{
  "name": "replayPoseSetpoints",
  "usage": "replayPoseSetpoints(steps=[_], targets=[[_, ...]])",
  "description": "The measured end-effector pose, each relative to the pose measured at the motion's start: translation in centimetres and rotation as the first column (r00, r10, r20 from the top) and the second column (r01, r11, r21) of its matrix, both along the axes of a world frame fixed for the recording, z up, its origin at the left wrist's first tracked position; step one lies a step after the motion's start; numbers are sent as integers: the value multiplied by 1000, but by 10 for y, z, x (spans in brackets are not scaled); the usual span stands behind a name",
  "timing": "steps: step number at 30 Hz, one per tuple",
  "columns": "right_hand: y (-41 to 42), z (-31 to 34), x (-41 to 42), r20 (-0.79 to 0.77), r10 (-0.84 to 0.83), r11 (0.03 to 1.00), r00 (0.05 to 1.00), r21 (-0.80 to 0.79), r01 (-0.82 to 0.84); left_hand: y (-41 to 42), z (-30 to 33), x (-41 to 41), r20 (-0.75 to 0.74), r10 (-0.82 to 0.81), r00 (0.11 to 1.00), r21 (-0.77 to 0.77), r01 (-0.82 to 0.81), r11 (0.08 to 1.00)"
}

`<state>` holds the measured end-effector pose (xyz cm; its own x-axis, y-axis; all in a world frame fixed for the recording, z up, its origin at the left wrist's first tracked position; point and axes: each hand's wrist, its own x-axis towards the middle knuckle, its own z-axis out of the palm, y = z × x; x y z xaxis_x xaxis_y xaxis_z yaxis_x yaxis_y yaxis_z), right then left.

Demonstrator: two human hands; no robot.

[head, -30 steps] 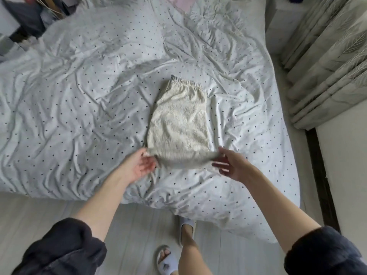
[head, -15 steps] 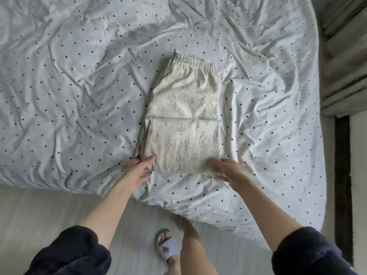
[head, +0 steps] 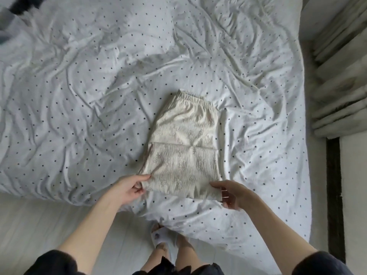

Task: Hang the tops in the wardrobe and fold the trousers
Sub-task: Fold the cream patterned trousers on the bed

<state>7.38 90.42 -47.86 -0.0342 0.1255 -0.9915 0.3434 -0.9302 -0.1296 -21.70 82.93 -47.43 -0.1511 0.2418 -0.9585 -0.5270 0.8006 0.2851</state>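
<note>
We are working on the cream trousers [head: 182, 147], which are lying folded on the bed [head: 79, 96] near its front edge, waistband pointing away from us and the doubled-over leg section lying on top nearest us. We are holding them at the two near corners because that is where a further fold would start: lifting both corners together should keep the edge straight and the layers from sliding apart. Our left hand [head: 127, 188] is pinching the near left corner, thumb on top and fingers curled underneath. Our right hand [head: 231, 193] is gripping the near right corner, fingers curled round the edge of the cloth. The bed is serving as the flat surface here, and its dotted sheet is rumpled, so the trousers are sitting slightly askew on the creases. Curtains [head: 337, 76] are hanging beside the bed on the right.

We are seeing no brand, label or legible writing anywhere; the trousers are carrying only a faint printed pattern, too blurred to identify.
</note>
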Motion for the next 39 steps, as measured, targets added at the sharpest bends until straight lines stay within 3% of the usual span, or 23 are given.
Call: replayPoseSetpoints(steps=[5,7,10,12,14,15,17,19,20,23,27,30,33,35,37,39], targets=[[59,43,-12,-38,-46,996,998,68,48,73,52,-6,-105,-64,992,109,76,991],[91,61,-23,-90,-169,975,982,131,180,118,74,-10,-161,-9,987,215,44,976],[137,80,-43,-304,-415,821,857,281,497,182,90,-19,-247,122,961,445,0,896],[157,80,-56,-355,-453,706,818,417,572,215,86,-23,-469,16,883,497,248,831],[157,63,-70,-141,-295,677,945,667,311,225,74,-17,-772,-173,611,356,642,679],[143,54,-74,26,-167,631,986,771,86,215,66,-9,-879,-210,428,262,801,538],[119,24,-84,312,65,503,948,810,-301,198,33,0,-953,-284,101,31,970,240],[97,-2,-89,426,312,423,849,738,-526,178,0,6,-927,-317,-200,-226,973,48],[93,-15,-92,453,401,399,796,697,-597,176,-20,3,-894,-325,-307,-321,947,-12],[95,-33,-98,508,509,357,695,610,-707,182,-54,-9,-844,-279,-458,-463,885,-53],[114,-52,-100,483,580,358,656,572,-738,190,-78,-11,-832,-242,-500,-502,863,-56],[122,-65,-93,404,589,369,700,636,-678,191,-91,-6,-812,-279,-512,-513,855,-74],[123,-63,-81,323,256,494,911,767,-410,190,-88,-9,-832,-265,-488,-485,871,-81],[128,-56,-69,278,-5,562,961,795,-227,188,-77,-14,-883,-212,-419,-414,907,-71],[138,-53,-58,260,-82,604,962,781,-160,186,-68,-18,-941,-148,-304,-311,950,24],[149,-49,-52,171,-56,676,984,732,-88,181,-51,-19,-980,-138,-147,-178,951,253]])
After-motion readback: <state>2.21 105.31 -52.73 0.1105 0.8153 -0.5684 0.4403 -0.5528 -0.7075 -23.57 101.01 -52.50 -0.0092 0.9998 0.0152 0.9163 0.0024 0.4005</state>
